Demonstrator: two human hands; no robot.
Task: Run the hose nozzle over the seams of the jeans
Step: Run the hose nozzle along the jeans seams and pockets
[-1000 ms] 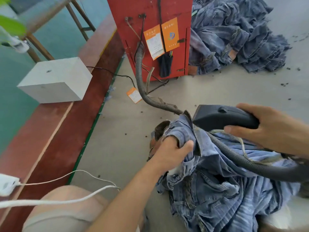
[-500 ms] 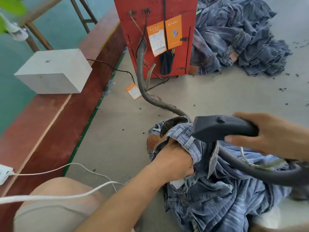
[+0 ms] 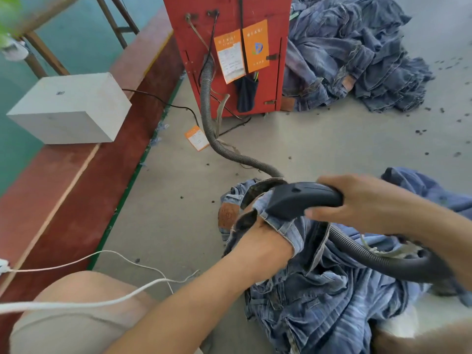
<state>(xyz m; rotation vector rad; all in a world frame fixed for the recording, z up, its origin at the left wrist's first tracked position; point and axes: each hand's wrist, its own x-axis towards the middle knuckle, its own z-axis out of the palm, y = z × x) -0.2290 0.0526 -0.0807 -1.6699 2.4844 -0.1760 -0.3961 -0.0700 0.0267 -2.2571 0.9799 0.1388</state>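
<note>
nozzle on jeans waistband, both hands busy
right hand grips black hose nozzle, its mouth pressed on the waistband; left hand is tucked in the jeans, fingers hidden, grip unclear. jeans bunched on desk at 5 o'clock; ribbed hose runs to red cabinet at 12.

My left hand has slid deeper into the jeans. Before, my thumb and fingers showed on top of the cloth. Now the waistband covers my fingers and only the back of my hand shows. My right hand has moved the nozzle down and toward my left hand. Its front end now sits on the waistband edge, right above my left hand.
</note>
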